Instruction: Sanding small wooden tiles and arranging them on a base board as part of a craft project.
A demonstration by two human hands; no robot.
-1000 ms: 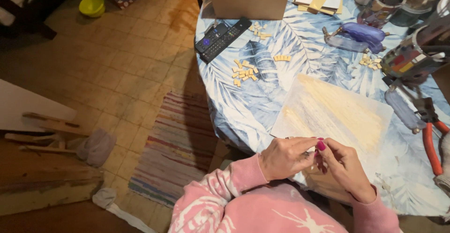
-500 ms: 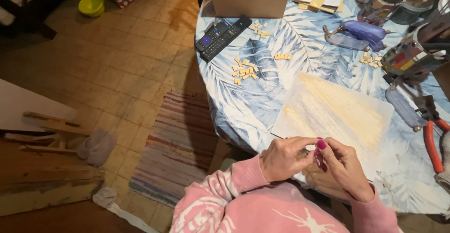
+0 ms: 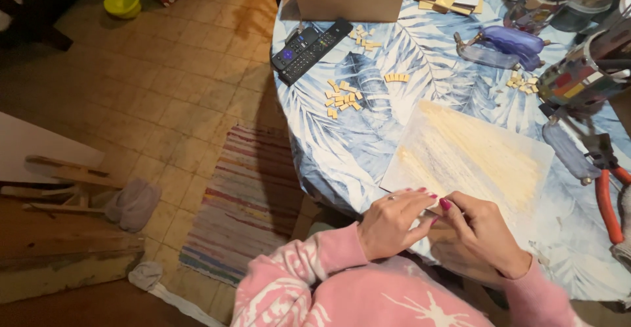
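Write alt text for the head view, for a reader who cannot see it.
Seen from above, a person in pink sleeves brings the left hand and right hand together, fingertips touching, at the near edge of a pale board on a leaf-print tablecloth. Small cream tiles, remote controls and red-handled pliers lie farther off.

Floor of worn tan square tiles (image 3: 190,97), dim warm light. A striped woven rag rug (image 3: 246,202) lies beside the round table with blue leaf-print cloth (image 3: 342,149). Rough weathered wooden planks (image 3: 62,255) and a white board (image 3: 39,146) sit at left. A yellow-green plastic bowl (image 3: 122,0) rests far back near dark furniture (image 3: 33,5).
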